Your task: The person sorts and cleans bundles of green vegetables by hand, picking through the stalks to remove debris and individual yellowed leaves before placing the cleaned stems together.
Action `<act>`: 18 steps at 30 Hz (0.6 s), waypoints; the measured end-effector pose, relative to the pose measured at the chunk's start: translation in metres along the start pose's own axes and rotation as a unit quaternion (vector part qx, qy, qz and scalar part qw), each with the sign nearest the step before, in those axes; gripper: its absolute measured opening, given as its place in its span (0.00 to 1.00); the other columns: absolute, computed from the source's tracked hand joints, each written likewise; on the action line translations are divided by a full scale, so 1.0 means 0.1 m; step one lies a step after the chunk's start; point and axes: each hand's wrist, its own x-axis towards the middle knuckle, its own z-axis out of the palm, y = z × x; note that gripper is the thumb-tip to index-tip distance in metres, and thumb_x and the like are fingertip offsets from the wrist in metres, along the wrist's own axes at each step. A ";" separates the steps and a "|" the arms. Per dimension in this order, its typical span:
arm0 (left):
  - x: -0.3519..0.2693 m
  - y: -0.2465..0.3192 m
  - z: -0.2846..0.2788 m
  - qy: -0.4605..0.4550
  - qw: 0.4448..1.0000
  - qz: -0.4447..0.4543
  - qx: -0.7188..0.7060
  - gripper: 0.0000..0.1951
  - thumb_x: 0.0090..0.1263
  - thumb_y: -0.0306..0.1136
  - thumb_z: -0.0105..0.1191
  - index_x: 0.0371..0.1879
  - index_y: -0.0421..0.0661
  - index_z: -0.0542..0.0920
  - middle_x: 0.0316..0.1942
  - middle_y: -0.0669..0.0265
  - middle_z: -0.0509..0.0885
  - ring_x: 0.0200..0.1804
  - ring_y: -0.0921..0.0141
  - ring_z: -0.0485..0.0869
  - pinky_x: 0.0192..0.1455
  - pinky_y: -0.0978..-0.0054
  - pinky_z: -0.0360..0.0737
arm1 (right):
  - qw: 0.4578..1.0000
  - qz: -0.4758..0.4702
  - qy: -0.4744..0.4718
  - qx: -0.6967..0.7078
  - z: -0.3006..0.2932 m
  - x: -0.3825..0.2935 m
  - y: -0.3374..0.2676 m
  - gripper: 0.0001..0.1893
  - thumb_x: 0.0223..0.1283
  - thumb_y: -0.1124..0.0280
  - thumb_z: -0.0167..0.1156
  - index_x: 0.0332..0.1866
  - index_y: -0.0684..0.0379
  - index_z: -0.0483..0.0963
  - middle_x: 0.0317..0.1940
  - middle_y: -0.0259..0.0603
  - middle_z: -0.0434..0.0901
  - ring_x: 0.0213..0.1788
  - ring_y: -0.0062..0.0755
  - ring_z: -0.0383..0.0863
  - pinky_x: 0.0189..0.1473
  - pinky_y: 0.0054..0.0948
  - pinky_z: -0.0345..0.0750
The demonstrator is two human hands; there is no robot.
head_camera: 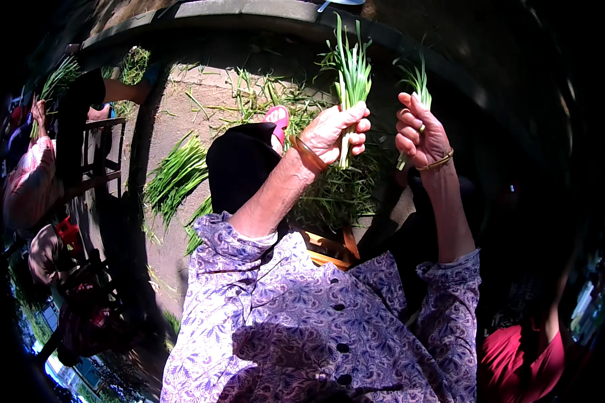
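Observation:
My left hand [335,132] is closed around a bunch of green chive-like stalks [354,75]. Their pale cut ends stick out below my fist, and the leaves fan upward. To its right, my right hand [419,130] grips a smaller bunch of similar stalks [421,90], whose upper leaves fade into shadow. The two bunches are apart, both held upright in the picture. Beneath my hands, between my knees, lies a shaded heap of thin green leaves [345,194]. A thicker pile of long green stalks [179,174] rests on the ground left of my knee.
Loose leaf scraps [252,98] litter the concrete around my pink sandal [278,118]. Part of a wooden stool [327,258] shows below the heap. At left, another person [33,184] raises a bunch of greens beside a dark frame [103,156]. Someone in red [527,360] is at lower right.

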 end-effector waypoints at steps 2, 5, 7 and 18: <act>0.00 -0.01 0.00 0.018 1.000 0.013 0.016 0.11 0.62 0.38 0.47 0.34 0.43 0.69 0.22 0.70 0.69 0.21 0.78 0.68 0.22 0.79 0.68 | 0.999 -0.007 0.033 -0.016 0.07 0.00 0.03 0.09 0.59 0.66 0.46 0.39 0.61 0.67 0.19 0.28 0.64 0.09 0.11 0.48 0.08 0.13 0.53; 0.00 -0.02 -0.03 0.024 0.999 0.026 0.022 0.12 0.62 0.38 0.47 0.35 0.43 0.69 0.23 0.70 0.69 0.22 0.77 0.69 0.23 0.80 0.68 | 0.991 -0.009 0.079 -0.104 0.15 -0.02 0.05 0.08 0.58 0.68 0.49 0.38 0.60 0.67 0.24 0.31 0.68 0.09 0.09 0.49 0.08 0.12 0.53; 0.01 -0.01 -0.02 0.026 0.998 0.041 0.027 0.12 0.63 0.39 0.47 0.36 0.42 0.69 0.23 0.70 0.70 0.22 0.77 0.69 0.23 0.80 0.69 | 0.988 -0.004 0.087 -0.127 0.18 -0.02 0.07 0.06 0.55 0.70 0.52 0.37 0.59 0.68 0.26 0.34 0.72 0.09 0.08 0.52 0.08 0.11 0.53; 0.02 -0.01 0.00 0.037 0.994 0.079 0.059 0.13 0.63 0.39 0.46 0.39 0.43 0.70 0.29 0.69 0.74 0.27 0.77 0.74 0.24 0.81 0.73 | 0.969 0.039 0.112 -0.217 0.35 -0.02 0.18 0.09 0.52 0.71 0.55 0.38 0.61 0.70 0.22 0.28 0.73 0.10 0.07 0.54 0.10 0.11 0.53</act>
